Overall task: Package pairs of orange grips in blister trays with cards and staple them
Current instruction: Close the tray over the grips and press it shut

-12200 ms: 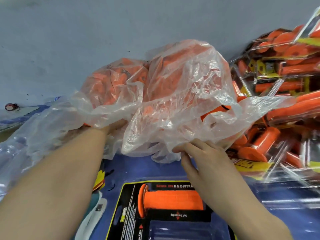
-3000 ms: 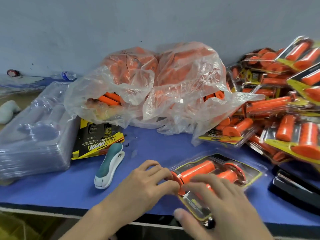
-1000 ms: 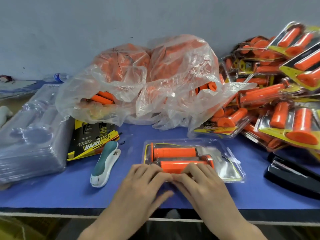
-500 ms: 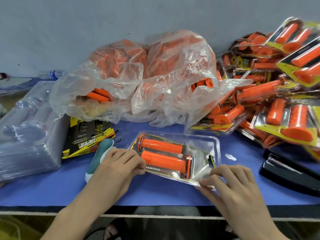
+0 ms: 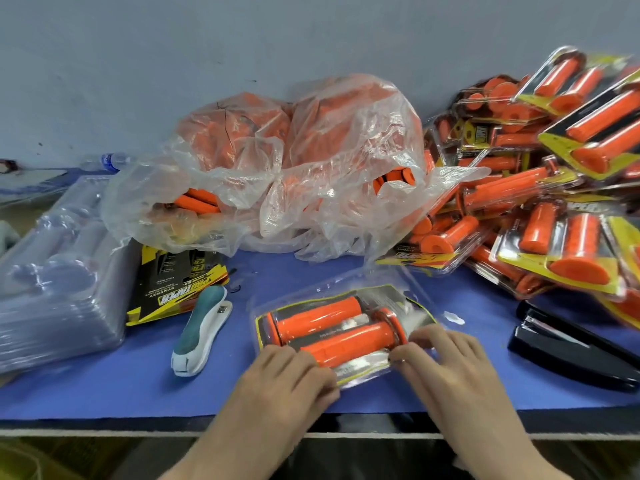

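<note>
Head view: the stack of black-and-yellow printed cards is showing "PRO TAPER" and "SYNERGY". Same logo on the pile of finished packs at right.

Clear plastic blister tray is lying on the blue table top, grey wall behind, two orange ribbed rubber grips side by side inside. Left hand is gripping its near-left edge, fingers curled. Right hand is pinching its right end.

Versus half a second ago: the tray is swung round, right end now farther back, hands closer together.
</note>
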Tool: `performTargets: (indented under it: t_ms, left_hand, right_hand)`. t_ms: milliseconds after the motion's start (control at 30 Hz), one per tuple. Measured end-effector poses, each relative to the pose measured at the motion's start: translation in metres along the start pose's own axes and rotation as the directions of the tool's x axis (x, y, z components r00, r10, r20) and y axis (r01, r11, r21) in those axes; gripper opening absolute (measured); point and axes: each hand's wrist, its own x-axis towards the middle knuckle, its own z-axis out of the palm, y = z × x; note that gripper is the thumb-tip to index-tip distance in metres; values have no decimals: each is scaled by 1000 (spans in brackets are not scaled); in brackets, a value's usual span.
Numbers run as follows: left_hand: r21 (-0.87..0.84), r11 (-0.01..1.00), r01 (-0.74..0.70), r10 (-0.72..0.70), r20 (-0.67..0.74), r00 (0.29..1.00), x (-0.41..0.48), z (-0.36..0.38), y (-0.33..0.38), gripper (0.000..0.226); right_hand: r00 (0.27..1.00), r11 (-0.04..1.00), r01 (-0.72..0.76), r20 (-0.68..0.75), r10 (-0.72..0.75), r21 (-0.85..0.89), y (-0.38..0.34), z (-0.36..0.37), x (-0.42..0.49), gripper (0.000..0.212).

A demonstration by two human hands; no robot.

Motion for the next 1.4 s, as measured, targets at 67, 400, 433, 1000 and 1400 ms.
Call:
performTargets:
  t_ms: [67,400,433,1000,1400]
  left_hand:
    - [-59,998,-1,1,1,1000,-5,-4,3,19]
    - [-27,991,130,-126,136,983,-22,-31,-31,16]
    - [-12,992,123,-120,144,982,-22,-31,-26,21]
    - [-16,998,55,-53,132,990,-20,-27,6,12]
    - [-121,982,-145,171,236,957,-18,-38,-1,18]
  right_hand:
    - [997,997,-57,49,54,57,-1,-4,3,22]
    - [977,941,-142,195,83,307,4,-24,19,26]
    - [981,968,-97,185,54,230,-4,-26,17,28]
    - [977,992,67,193,-87,109,-37,-58,-10,43]
    - [959,921,76,226,-172,381,-21,-53,-6,25]
